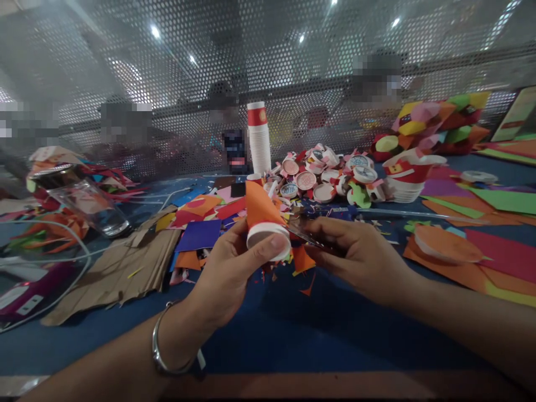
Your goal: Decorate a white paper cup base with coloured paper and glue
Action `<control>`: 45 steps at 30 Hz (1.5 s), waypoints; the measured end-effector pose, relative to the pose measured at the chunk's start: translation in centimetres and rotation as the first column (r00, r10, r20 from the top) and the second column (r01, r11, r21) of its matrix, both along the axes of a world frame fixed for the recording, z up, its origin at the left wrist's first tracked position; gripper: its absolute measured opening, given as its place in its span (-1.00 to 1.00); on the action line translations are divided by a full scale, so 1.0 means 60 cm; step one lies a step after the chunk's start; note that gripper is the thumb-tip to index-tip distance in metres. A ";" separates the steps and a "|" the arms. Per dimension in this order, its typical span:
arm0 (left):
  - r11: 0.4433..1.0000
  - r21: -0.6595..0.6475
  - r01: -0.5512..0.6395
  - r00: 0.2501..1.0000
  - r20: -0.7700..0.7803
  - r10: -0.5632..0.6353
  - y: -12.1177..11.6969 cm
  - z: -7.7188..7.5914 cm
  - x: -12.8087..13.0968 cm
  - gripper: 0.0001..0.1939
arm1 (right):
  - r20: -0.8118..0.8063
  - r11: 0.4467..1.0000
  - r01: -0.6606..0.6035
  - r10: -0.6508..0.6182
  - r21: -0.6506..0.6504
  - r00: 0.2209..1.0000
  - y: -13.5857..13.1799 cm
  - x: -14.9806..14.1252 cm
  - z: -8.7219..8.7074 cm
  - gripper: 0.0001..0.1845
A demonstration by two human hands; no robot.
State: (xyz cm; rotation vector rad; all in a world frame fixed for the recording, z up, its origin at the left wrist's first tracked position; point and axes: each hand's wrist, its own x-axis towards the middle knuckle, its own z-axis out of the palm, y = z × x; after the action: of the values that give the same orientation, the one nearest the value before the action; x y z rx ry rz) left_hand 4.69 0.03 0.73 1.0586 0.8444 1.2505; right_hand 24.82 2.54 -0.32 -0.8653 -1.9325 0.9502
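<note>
Counter [268, 335]: blue, littered with coloured paper scraps [201, 234]; stack of paper cups [258, 137] far centre.
Left hand [228, 268]: grip closed around an orange-wrapped paper cup [263, 223], thumb pressed on the rim, held above the near counter.
Right hand [355, 254]: grip pinched on scissors [305, 234], blades touching the cup's right side.
Risk: blades sit close to the left thumb; a slip could nick it or tear the orange wrap.
</note>
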 end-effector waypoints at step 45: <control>0.985 -0.171 0.024 1.000 -0.004 -0.025 0.007 0.016 -0.023 -0.75 | -0.034 0.979 -0.030 0.024 -0.199 0.999 0.005 0.019 0.014 -0.63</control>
State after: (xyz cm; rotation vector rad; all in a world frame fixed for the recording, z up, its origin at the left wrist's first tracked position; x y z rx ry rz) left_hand 3.28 0.45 1.71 0.9329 0.9235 1.1332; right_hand 25.94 2.86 0.50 -0.9335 -1.8485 1.1830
